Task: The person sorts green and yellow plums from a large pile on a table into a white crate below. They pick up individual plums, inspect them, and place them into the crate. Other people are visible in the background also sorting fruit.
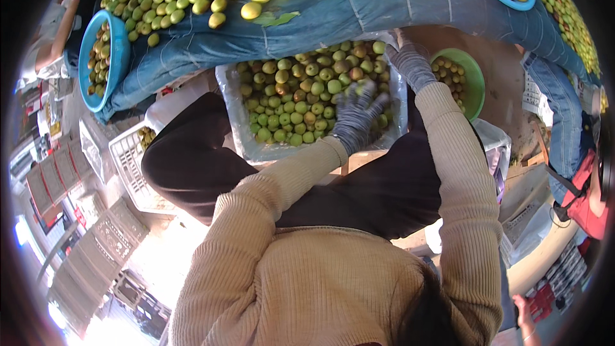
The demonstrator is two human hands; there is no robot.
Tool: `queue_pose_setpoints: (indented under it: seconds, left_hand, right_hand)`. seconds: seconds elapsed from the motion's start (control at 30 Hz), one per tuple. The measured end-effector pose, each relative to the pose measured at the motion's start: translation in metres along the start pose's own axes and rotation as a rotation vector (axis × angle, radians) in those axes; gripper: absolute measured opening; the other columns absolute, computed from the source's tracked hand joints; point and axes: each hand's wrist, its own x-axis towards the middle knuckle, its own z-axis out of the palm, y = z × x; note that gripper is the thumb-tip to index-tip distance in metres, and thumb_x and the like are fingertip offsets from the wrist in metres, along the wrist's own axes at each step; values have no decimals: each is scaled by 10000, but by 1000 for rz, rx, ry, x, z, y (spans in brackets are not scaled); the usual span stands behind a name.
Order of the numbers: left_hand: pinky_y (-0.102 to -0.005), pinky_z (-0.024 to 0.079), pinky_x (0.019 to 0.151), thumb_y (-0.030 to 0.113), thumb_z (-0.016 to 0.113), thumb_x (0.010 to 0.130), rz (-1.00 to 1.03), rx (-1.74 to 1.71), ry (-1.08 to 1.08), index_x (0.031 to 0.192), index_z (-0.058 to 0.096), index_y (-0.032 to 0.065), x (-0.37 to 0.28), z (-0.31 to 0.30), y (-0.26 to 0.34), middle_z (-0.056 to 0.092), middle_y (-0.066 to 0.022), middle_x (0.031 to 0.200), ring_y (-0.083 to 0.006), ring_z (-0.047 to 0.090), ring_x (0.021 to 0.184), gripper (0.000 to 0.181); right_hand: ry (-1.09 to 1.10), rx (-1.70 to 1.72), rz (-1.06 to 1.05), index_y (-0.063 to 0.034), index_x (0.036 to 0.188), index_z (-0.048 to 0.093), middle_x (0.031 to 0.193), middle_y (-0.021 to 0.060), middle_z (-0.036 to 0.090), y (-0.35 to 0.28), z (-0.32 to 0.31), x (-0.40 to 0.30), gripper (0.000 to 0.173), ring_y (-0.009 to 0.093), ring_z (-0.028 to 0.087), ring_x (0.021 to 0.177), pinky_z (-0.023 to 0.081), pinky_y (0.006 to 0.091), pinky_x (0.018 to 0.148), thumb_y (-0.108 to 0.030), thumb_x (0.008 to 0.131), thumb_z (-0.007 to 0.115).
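Note:
A plastic-lined crate (225, 101) of green and reddish round fruits (296, 107), perhaps jujubes, stands between my knees. My left hand (358, 117), in a grey knitted glove, lies over the fruits at the crate's right side with its fingers spread; the fingers are slightly blurred, and its palm is hidden. My right hand (407, 61), gloved alike, is at the crate's far right corner, touching the clear plastic liner (379, 36); whether its fingers pinch the liner cannot be told. Beyond the crate, more fruits (251, 10) lie on a surface edged with a padded blue cloth (307, 21).
A green basket (475, 84) of small fruits stands right of my right hand. Blue baskets sit at the left (122, 53) and upper right (526, 2). A white crate (132, 173) is beside my left knee. Other people are at both sides.

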Motion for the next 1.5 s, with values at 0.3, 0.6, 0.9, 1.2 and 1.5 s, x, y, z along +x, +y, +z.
queue_pose_setpoints:
  seconds: [0.3,0.6,0.9,1.2,1.5]
  left_hand:
    - [-631,118,1104,436,611,819,187,157,118,1293,531,307,-41,-7,-56,385,-79,1456,-340,340,1350,498]
    - [-636,152,1101,393,606,822,81,456,-196,1243,582,270,-95,-61,-123,382,-59,1458,-284,285,1383,438]
    - [-589,129,1126,343,618,836,-316,331,-261,1390,432,348,-130,-68,-148,184,-122,1545,-449,147,1393,585]
    - [-530,281,1098,220,589,822,-179,150,-438,1347,477,185,-141,-46,-104,315,-224,1452,-452,281,1342,537]
    - [-392,489,887,111,536,841,-349,24,59,1214,581,137,-92,-86,-164,634,-123,1036,-288,602,1001,377]
  right_hand:
    - [173,-460,-293,-175,1477,267,1558,140,115,-27,53,-49,690,346,195,1412,189,471,1143,-431,890,525]
    - [42,-259,-168,-236,1493,218,1560,134,61,-68,100,-95,844,459,91,1405,186,573,1117,-513,811,630]
    - [35,-90,-58,-259,1489,217,1551,187,0,-94,122,-114,849,518,100,1385,237,618,1084,-503,800,650]
    - [-165,-383,-268,-328,1486,227,1572,112,62,-116,122,-140,856,447,210,1383,354,533,1057,-385,784,714]
    - [205,-157,-353,-273,1455,298,1508,135,260,-114,101,-98,734,327,386,1316,412,441,1021,-400,829,659]
